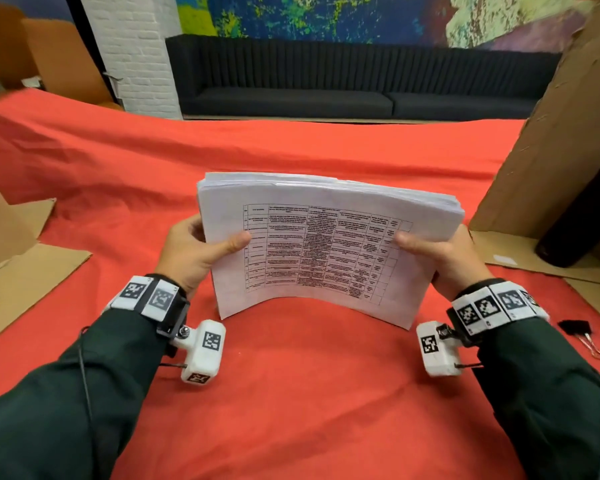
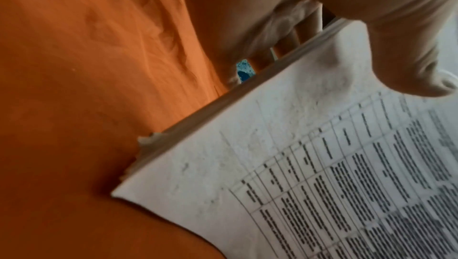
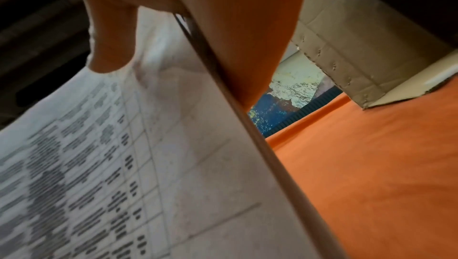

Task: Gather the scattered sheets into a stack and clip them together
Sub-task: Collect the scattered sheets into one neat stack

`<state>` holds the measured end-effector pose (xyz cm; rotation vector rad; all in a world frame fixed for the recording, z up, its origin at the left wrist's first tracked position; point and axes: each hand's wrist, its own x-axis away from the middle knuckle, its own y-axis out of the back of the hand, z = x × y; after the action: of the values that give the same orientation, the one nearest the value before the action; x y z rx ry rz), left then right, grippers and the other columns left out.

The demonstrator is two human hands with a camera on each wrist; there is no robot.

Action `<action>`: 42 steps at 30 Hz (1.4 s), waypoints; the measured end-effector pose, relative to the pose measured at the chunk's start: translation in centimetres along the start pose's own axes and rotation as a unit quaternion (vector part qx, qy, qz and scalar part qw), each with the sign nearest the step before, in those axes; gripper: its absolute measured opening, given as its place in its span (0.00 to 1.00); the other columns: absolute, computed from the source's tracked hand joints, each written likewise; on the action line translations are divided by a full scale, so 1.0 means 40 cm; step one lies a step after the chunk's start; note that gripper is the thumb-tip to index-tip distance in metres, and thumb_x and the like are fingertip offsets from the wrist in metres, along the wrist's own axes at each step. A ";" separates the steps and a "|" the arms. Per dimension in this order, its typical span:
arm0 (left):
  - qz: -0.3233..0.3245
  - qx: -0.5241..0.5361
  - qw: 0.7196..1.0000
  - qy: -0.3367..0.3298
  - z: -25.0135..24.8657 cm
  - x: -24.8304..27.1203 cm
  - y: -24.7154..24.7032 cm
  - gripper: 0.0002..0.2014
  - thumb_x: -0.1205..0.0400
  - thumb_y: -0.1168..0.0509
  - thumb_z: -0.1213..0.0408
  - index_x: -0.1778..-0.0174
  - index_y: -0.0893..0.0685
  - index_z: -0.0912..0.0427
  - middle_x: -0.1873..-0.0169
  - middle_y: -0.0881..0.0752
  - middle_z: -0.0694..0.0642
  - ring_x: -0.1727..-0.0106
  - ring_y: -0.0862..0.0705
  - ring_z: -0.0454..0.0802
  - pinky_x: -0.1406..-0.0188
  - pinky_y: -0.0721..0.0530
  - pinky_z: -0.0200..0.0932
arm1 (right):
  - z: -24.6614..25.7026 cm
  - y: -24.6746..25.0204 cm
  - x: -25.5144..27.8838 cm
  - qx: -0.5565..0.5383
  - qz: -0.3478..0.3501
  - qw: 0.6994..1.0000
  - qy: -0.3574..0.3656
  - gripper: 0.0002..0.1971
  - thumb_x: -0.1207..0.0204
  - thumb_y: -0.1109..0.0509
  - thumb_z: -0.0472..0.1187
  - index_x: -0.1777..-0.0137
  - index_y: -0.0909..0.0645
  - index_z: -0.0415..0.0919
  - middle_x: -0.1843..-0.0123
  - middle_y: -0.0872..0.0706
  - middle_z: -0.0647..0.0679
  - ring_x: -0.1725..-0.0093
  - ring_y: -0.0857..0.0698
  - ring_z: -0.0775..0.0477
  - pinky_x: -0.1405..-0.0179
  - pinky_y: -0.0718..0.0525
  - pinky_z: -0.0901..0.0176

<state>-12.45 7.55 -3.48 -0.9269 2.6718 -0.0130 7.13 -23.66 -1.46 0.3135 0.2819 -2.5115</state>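
Note:
A thick stack of white sheets [image 1: 326, 244] with a printed table on its front page stands on its lower edge on the red cloth, bowed toward me. My left hand [image 1: 201, 247] grips its left side, thumb on the front page and fingers behind. My right hand [image 1: 437, 251] grips the right side the same way. The left wrist view shows the stack [image 2: 297, 165] with the thumb [image 2: 409, 63] pressed on it. In the right wrist view the stack [image 3: 148, 165] lies under the thumb [image 3: 111, 47]. A black binder clip [image 1: 576, 330] lies on the cloth by my right wrist.
The table is covered with a red cloth [image 1: 291, 393]. Flattened cardboard [image 1: 25, 271] lies at the left. A tall cardboard box [image 1: 568, 133] stands at the right with a dark cylinder [image 1: 579, 223] leaning by it. A dark sofa [image 1: 326, 81] is behind the table.

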 end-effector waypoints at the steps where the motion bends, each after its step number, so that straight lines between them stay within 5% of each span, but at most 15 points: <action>1: -0.005 -0.003 1.000 0.005 0.003 -0.005 -0.008 0.38 0.54 0.10 0.42 0.51 0.08 0.57 0.50 0.05 0.54 0.50 0.07 0.51 0.48 0.08 0.48 | -0.003 -0.005 -0.003 0.007 -0.002 1.000 0.004 0.32 0.37 0.16 0.29 0.31 0.18 0.27 0.36 0.12 0.29 0.36 0.12 0.30 0.32 0.15 0.33; 4: -0.001 0.010 1.000 0.012 0.008 -0.015 -0.024 0.31 0.52 0.09 0.50 0.55 0.06 0.57 0.51 0.05 0.58 0.49 0.06 0.55 0.45 0.08 0.55 | -0.012 -0.011 -0.014 -0.014 -0.027 1.000 0.004 0.30 0.37 0.19 0.24 0.33 0.19 0.22 0.36 0.13 0.25 0.39 0.12 0.29 0.34 0.14 0.33; 8: 0.054 0.080 0.993 0.062 0.032 -0.020 0.011 0.34 0.57 0.07 0.52 0.55 0.04 0.57 0.51 0.05 0.58 0.51 0.06 0.53 0.51 0.07 0.49 | -0.020 -0.006 -0.019 -0.043 -0.035 0.998 -0.027 0.26 0.34 0.22 0.25 0.34 0.18 0.24 0.38 0.12 0.27 0.44 0.10 0.33 0.41 0.11 0.38; 12: 0.179 -0.107 0.971 0.120 0.084 -0.024 0.052 0.37 0.46 0.11 0.70 0.38 0.11 0.61 0.43 0.07 0.58 0.37 0.09 0.60 0.36 0.11 0.55 | -0.040 -0.017 -0.028 -0.004 -0.012 0.998 -0.063 0.36 0.47 0.11 0.30 0.36 0.16 0.24 0.41 0.09 0.32 0.44 0.08 0.34 0.41 0.11 0.39; 15: 0.207 -0.170 0.958 0.106 0.072 -0.037 0.057 0.37 0.42 0.14 0.77 0.36 0.13 0.59 0.43 0.06 0.52 0.38 0.09 0.53 0.35 0.12 0.47 | -0.042 -0.020 -0.031 0.010 -0.019 0.998 -0.067 0.38 0.52 0.09 0.36 0.38 0.14 0.27 0.41 0.09 0.31 0.42 0.09 0.29 0.39 0.11 0.33; 18: 0.187 -0.185 0.963 0.058 0.042 -0.044 0.055 0.28 0.39 0.15 0.80 0.48 0.07 0.48 0.47 0.06 0.54 0.47 0.08 0.49 0.42 0.10 0.45 | -0.042 -0.016 -0.036 -0.006 -0.033 0.998 -0.056 0.35 0.56 0.06 0.42 0.45 0.09 0.35 0.42 0.09 0.31 0.44 0.09 0.30 0.42 0.11 0.33; 21: 0.160 -0.162 0.973 0.041 0.041 -0.038 0.054 0.22 0.36 0.17 0.85 0.53 0.08 0.57 0.50 0.06 0.63 0.52 0.10 0.53 0.46 0.08 0.50 | -0.043 -0.016 -0.035 -0.018 -0.043 0.998 -0.047 0.35 0.60 0.05 0.46 0.49 0.07 0.37 0.42 0.09 0.30 0.45 0.09 0.30 0.44 0.10 0.36; 26: 0.135 -0.168 0.974 0.065 0.036 -0.019 0.064 0.15 0.33 0.18 0.81 0.53 0.08 0.64 0.58 0.05 0.53 0.52 0.10 0.54 0.57 0.09 0.36 | -0.049 -0.007 -0.007 -0.058 -0.041 0.995 -0.065 0.29 0.41 0.19 0.24 0.37 0.16 0.25 0.37 0.14 0.22 0.40 0.12 0.26 0.33 0.20 0.20; 28: 0.067 -0.091 0.992 0.061 0.005 -0.033 0.067 0.20 0.41 0.11 0.66 0.54 0.06 0.61 0.56 0.05 0.57 0.55 0.10 0.53 0.57 0.09 0.39 | -0.044 -0.008 0.002 -0.085 -0.058 0.993 -0.060 0.29 0.38 0.24 0.21 0.33 0.20 0.24 0.37 0.13 0.25 0.41 0.12 0.30 0.32 0.19 0.23; 30: -0.011 0.057 0.996 0.067 -0.035 -0.049 0.052 0.29 0.42 0.11 0.60 0.45 0.09 0.61 0.53 0.06 0.59 0.57 0.08 0.51 0.53 0.09 0.43 | -0.027 -0.027 0.007 -0.123 -0.080 0.988 -0.052 0.27 0.35 0.27 0.22 0.32 0.19 0.28 0.39 0.11 0.32 0.40 0.11 0.34 0.33 0.16 0.29; 34: -0.047 0.260 0.959 0.106 -0.108 -0.024 -0.058 0.14 0.19 0.30 0.69 0.37 0.14 0.56 0.49 0.07 0.52 0.48 0.08 0.48 0.42 0.10 0.44 | -0.001 -0.104 0.016 -0.253 -0.103 0.957 -0.097 0.23 0.31 0.26 0.25 0.34 0.16 0.33 0.33 0.12 0.34 0.32 0.13 0.32 0.34 0.15 0.30; 38: 0.019 0.275 0.953 0.127 -0.140 0.016 -0.169 0.24 0.19 0.27 0.70 0.26 0.19 0.67 0.32 0.13 0.65 0.32 0.13 0.64 0.31 0.16 0.67 | -0.022 -0.184 0.045 -0.334 -0.087 0.928 -0.141 0.26 0.24 0.28 0.27 0.24 0.22 0.34 0.28 0.15 0.33 0.29 0.15 0.30 0.31 0.20 0.24; 42: -0.068 0.212 0.973 0.060 -0.187 0.015 -0.188 0.23 0.25 0.23 0.76 0.33 0.15 0.69 0.38 0.10 0.67 0.37 0.11 0.67 0.36 0.16 0.75 | -0.038 -0.190 0.070 -0.338 -0.084 0.930 -0.119 0.27 0.25 0.30 0.25 0.24 0.21 0.36 0.29 0.14 0.36 0.29 0.15 0.33 0.31 0.18 0.29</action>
<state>-10.55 0.54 4.27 -0.9840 2.5496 -0.6611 0.76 -18.61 -2.69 -0.3033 1.0704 -2.3996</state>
